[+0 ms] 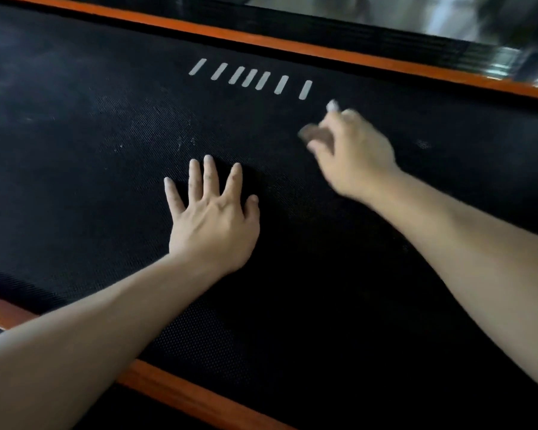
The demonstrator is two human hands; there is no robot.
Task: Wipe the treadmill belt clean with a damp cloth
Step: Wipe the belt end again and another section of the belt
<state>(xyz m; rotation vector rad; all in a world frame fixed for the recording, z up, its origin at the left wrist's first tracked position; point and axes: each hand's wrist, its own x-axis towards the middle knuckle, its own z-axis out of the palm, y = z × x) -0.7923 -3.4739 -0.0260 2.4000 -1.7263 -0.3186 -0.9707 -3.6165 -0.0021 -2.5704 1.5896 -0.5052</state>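
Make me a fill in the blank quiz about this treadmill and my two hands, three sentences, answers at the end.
Of the left hand and right hand, the one lying flat on the treadmill belt is the ____. The side strips along the belt are ____. The belt carries a row of ____ white marks. Missing words: left, orange, seven.

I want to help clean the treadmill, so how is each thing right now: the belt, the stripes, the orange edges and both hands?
treadmill belt: black, dusty, with pale specks and smudges.
white stripes: seven in a row near the far edge.
orange edges: one along each side of the belt.
left hand: flat on the belt, fingers spread.
right hand: blurred, fingers curled; cannot tell if it holds anything.
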